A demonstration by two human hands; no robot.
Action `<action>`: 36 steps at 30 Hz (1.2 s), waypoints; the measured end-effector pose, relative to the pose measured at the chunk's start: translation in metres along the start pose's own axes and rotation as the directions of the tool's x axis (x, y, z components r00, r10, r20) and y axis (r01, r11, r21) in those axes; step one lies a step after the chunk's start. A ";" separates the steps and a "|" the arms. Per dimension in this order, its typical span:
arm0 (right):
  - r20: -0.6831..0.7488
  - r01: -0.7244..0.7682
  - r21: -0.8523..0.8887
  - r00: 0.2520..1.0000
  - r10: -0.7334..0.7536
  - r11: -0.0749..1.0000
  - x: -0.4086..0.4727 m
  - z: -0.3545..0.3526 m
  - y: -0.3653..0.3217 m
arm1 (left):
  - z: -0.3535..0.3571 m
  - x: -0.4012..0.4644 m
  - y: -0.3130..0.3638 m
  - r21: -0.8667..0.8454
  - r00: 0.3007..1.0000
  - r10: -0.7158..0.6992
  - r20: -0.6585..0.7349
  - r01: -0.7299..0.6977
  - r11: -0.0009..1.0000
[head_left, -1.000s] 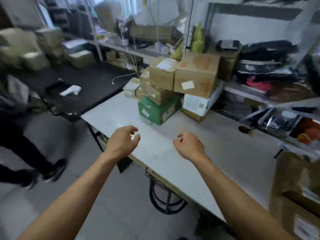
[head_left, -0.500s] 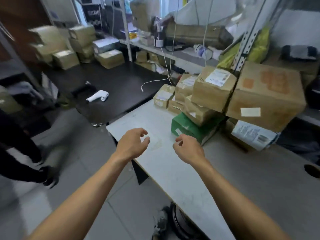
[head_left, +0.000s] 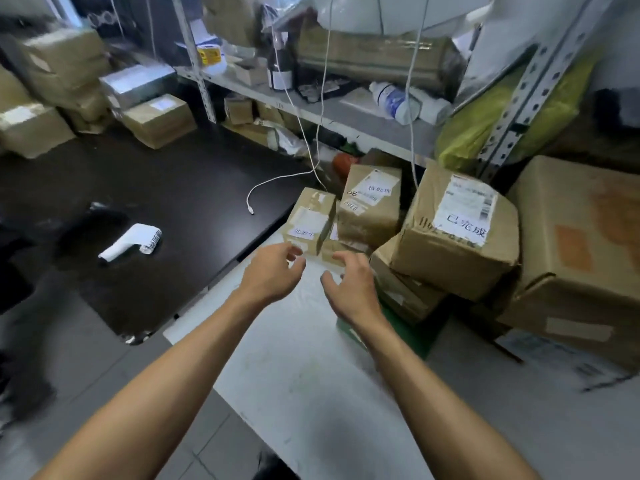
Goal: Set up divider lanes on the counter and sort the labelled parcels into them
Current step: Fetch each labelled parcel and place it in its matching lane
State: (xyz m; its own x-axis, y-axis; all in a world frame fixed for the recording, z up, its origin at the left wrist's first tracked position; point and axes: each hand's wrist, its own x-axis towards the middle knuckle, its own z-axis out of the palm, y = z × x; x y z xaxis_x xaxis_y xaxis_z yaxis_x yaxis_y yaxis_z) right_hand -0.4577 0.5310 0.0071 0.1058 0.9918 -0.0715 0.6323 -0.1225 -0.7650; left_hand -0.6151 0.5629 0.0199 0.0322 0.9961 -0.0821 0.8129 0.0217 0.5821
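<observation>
Brown cardboard parcels point(head_left: 408, 237) sit piled at centre right of the frame on the white bench point(head_left: 311, 375), taped, creased, with white printed labels; one rests on a green box point(head_left: 405, 336). Left hand point(head_left: 272, 273) and right hand point(head_left: 351, 287) hover just before the smallest parcel point(head_left: 308, 220), fingers loosely spread, grasping nothing.

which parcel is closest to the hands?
The small parcel at the pile's left front, just beyond the left hand and right hand; the other labelled boxes sit behind or right of it.
</observation>
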 end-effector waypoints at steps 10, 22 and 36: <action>-0.270 -0.300 0.177 0.901 0.339 0.937 0.127 -0.007 -0.020 | 0.027 0.143 0.030 -0.378 0.961 -0.007 0.278 0.116 0.918; -0.212 -0.564 0.075 0.797 0.566 0.822 0.165 -0.007 -0.005 | 0.038 0.239 -0.016 -0.510 0.858 0.008 0.514 0.297 0.807; -0.170 -0.380 0.417 0.860 0.482 0.825 0.079 0.040 -0.025 | 0.034 0.162 -0.071 -0.742 0.840 -0.008 0.542 0.483 0.466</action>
State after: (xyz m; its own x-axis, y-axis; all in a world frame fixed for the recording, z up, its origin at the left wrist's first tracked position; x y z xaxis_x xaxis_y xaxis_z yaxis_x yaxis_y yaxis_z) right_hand -0.4958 0.6134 -0.0053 0.5256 0.7877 -0.3213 0.1613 -0.4631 -0.8715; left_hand -0.6477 0.7201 -0.0618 0.3355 0.7906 -0.5122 -0.0371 0.5544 0.8314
